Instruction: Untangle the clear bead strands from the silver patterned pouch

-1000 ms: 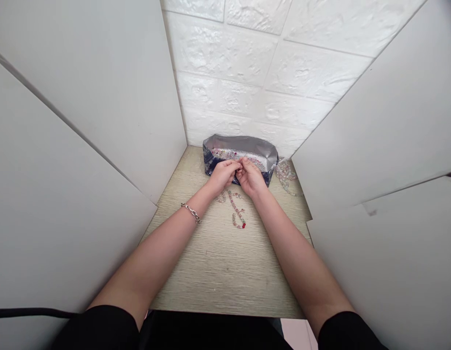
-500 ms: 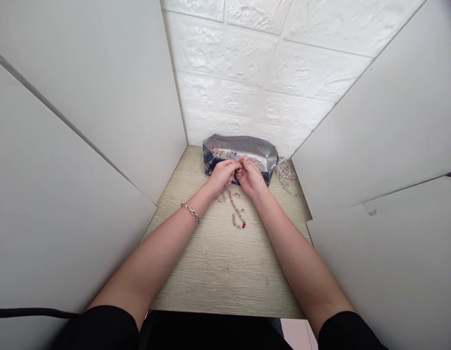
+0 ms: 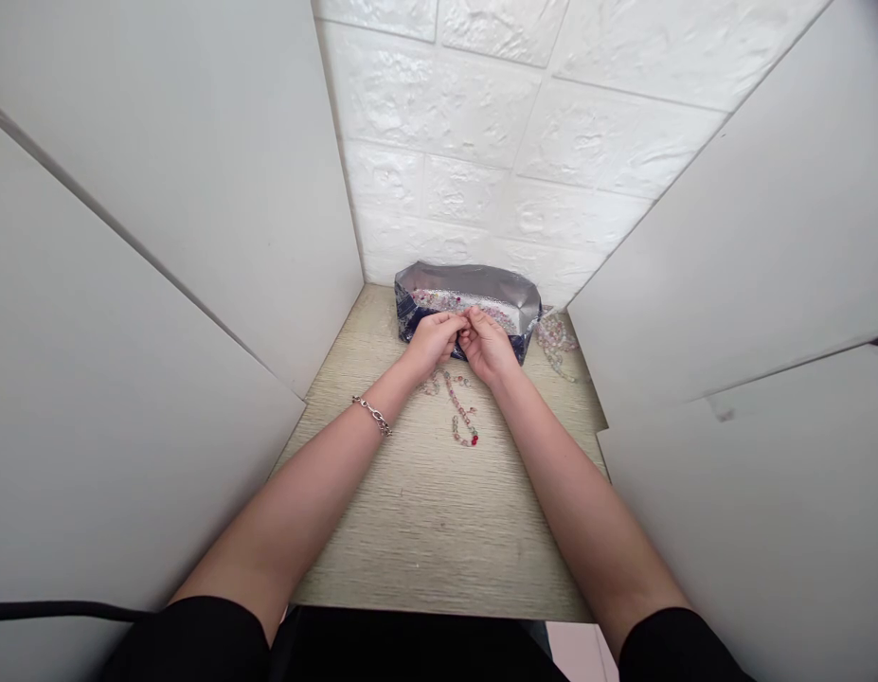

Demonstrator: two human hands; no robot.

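Note:
My left hand (image 3: 433, 342) and my right hand (image 3: 489, 347) meet fingertip to fingertip at the front edge of an open bag (image 3: 405, 308), silver inside and dark blue outside. Both are closed in a pinch; whatever lies between the fingertips is too small to make out. Loose pink, red and clear beads (image 3: 439, 300) lie in the bag. A strand of pink, green and red beads (image 3: 461, 407) trails over the table just below my hands, its near end curled.
A pile of pale bead strands (image 3: 554, 337) rests right of the bag on the wooden table (image 3: 439, 530). White panels (image 3: 197, 189) rise on both sides, and a white brick-patterned wall (image 3: 467, 123) stands behind. A bracelet (image 3: 372, 415) circles my left wrist.

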